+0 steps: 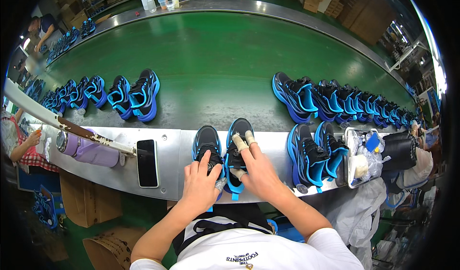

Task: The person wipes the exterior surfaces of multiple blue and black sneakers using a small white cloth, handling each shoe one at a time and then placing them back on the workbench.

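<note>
Two black-and-blue sneakers stand side by side on the metal ledge before me, toes pointing away. Over the laces of the left sneaker (206,137) my left hand (201,180) is closed, its fingers bent onto the tongue area. My right hand (258,170) grips the right sneaker (240,127), with thumb and fingers around its lacing. Pale coverings wrap the thumb and some fingers of that hand. What the fingertips pinch inside the shoe openings is partly hidden. Another pair of sneakers (301,150) sits on the ledge to the right of my hands.
Rows of matching sneakers stand on the green belt (215,54), at left (143,95) and right (292,95). A phone (147,163), a purple bottle (93,150) and a slanting white bar (38,109) are at left. A tray (352,174) of small items lies at right. Co-workers are at both sides.
</note>
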Action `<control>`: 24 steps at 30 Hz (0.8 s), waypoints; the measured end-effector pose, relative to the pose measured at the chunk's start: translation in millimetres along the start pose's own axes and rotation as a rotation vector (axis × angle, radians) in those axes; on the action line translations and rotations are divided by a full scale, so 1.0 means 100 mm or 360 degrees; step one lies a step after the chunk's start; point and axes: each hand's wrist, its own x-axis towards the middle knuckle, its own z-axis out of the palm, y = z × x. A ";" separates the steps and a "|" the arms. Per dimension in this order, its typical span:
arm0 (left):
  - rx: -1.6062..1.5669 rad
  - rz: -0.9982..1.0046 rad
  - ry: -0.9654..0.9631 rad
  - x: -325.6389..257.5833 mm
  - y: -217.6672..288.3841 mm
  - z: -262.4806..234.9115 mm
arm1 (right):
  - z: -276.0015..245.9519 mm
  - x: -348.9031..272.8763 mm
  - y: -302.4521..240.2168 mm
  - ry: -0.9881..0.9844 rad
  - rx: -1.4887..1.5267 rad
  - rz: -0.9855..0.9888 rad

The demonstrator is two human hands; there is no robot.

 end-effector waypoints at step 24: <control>-0.0436 0.0528 -0.0428 1.01 0.30 0.15 | 0.22 -0.42 1.01 0.0086 0.1051 0.0920</control>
